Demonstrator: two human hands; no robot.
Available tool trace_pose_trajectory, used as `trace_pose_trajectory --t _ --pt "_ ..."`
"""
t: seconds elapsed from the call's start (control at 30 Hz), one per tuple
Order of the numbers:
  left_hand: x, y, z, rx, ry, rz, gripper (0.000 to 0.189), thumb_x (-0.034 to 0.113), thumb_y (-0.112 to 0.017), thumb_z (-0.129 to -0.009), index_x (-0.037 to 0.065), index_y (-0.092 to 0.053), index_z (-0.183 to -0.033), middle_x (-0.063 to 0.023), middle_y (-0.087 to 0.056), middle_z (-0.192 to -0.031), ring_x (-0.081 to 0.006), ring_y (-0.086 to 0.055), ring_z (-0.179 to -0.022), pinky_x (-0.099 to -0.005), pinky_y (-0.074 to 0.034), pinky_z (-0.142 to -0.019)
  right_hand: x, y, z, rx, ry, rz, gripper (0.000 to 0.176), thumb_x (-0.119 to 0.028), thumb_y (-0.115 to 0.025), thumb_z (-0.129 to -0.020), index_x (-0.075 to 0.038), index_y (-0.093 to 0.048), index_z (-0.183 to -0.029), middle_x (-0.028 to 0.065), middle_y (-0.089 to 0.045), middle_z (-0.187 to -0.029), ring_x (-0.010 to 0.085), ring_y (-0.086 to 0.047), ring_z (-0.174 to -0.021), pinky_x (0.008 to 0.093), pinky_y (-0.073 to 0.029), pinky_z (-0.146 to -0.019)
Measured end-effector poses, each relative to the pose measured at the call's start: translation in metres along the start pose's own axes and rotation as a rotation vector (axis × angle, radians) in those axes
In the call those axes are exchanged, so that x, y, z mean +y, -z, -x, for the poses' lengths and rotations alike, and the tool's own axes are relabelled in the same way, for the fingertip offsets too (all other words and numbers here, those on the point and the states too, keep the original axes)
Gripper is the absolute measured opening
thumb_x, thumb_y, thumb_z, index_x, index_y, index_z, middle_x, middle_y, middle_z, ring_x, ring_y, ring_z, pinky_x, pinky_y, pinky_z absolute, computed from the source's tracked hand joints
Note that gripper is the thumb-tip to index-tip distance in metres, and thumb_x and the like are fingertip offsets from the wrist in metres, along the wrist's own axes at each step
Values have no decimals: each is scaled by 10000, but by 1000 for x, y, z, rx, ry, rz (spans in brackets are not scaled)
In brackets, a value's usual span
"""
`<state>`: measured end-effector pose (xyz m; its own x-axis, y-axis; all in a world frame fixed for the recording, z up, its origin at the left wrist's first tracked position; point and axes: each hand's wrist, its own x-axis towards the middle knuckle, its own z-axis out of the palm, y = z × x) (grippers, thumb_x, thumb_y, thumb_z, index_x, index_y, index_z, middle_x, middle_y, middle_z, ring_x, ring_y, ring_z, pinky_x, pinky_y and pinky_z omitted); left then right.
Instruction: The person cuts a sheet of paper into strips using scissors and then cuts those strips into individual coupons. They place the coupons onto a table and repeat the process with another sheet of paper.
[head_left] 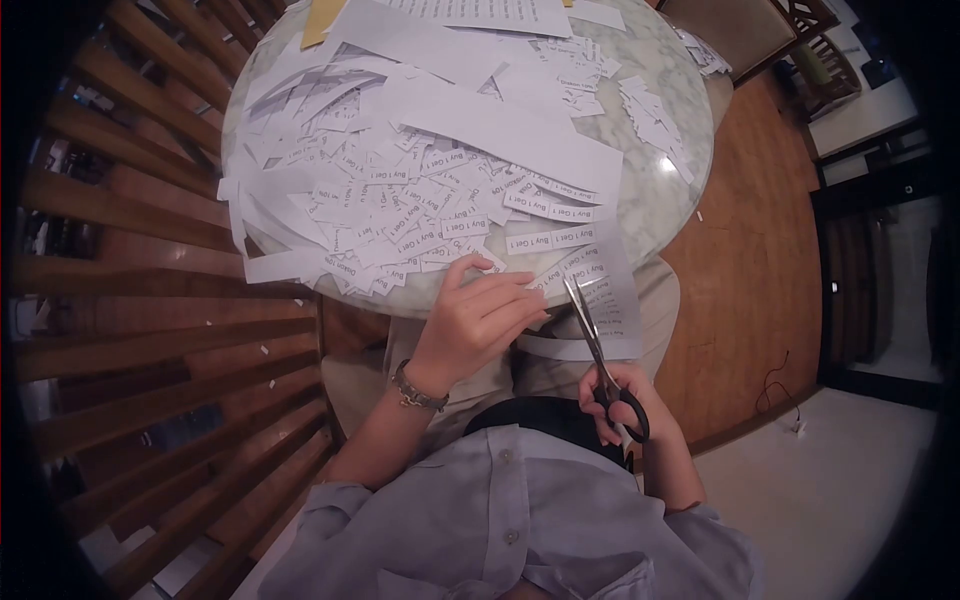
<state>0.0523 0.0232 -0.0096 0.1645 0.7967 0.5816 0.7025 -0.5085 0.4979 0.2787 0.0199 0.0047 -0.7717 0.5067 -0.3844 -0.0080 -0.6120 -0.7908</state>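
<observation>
My right hand (622, 395) grips black-handled scissors (593, 340) by their loops. Their blades point away from me and lie over a printed paper sheet (607, 295), which hangs past the table's near edge above my lap. "Buy 1 Get 1" lines run across this sheet. To its left, my left hand (488, 312) reaches in with fingertips closed at the left end of a printed strip; the exact pinch is partly hidden. Just beyond that hand lies a heap of small cut paper slips (400, 210), most reading "Buy 1 Get 1" and some "Diskon 10%".
A round marble table (690, 110) carries the paper. Larger blank offcuts (520, 130) cover part of the heap, and another cluster of slips (650, 115) lies at the right. Wooden slats (170, 275) stand on the left. A chair (750, 30) is at the far right.
</observation>
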Motion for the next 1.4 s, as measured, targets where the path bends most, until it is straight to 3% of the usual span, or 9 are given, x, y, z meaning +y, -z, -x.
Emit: trace_pose_trajectory --t 0.17,0.5,0.7,0.77,0.87,1.0,1.4 --pt "0 2 -5 -7 56 123 185 123 -683 -606 89 -611 -772 3 -613 -822 -128 -569 -705 -290 -363 -682 -1 3 4 9 -41 14 364 -274 -646 -703 14 -448 -805 31 -467 -645 77 -453 -372 207 -402 -362" --pt "7 1 -15 -7 180 132 215 101 -669 -622 83 -607 -827 -4 -603 -905 -130 -535 -759 -266 -337 -688 4 2 0 15 -14 6 340 -244 -648 -697 12 -448 -796 32 -456 -650 71 -449 -373 192 -384 -340" --pt "7 -6 -20 34 244 166 208 47 -638 -652 59 -599 -856 -28 -602 -891 -120 -556 -673 -245 -381 -634 3 2 -1 20 -23 12 326 -233 -643 -701 11 -446 -786 31 -455 -645 71 -449 -373 193 -386 -340" --pt "9 -4 -24 53 443 426 210 16 -616 -664 31 -591 -871 -57 -608 -848 -108 -561 -624 -222 -418 -602 4 1 -2 24 -11 15 323 -233 -642 -702 10 -446 -787 30 -454 -641 71 -447 -372 193 -385 -340" --pt "12 3 -29 19 589 452 207 7 -607 -670 5 -585 -876 -75 -611 -791 -97 -559 -624 -213 -438 -604 5 0 -7 31 5 13 318 -233 -640 -703 7 -449 -788 27 -452 -636 70 -442 -369 191 -382 -338" --pt "12 7 -34 -49 636 427 204 10 -602 -682 -4 -581 -885 -75 -609 -742 -88 -562 -638 -211 -436 -601 10 -1 -15 30 47 5 342 -252 -650 -693 4 -450 -802 18 -448 -624 67 -433 -368 187 -371 -338" --pt "2 -5 -30 -28 863 748 172 49 -584 -751 -76 -567 -868 -94 -593 -790 -101 -586 -665 -180 -476 -596 14 -1 -37 16 150 44 435 -358 -660 -681 -5 -445 -816 1 -420 -575 71 -433 -364 199 -381 -351"
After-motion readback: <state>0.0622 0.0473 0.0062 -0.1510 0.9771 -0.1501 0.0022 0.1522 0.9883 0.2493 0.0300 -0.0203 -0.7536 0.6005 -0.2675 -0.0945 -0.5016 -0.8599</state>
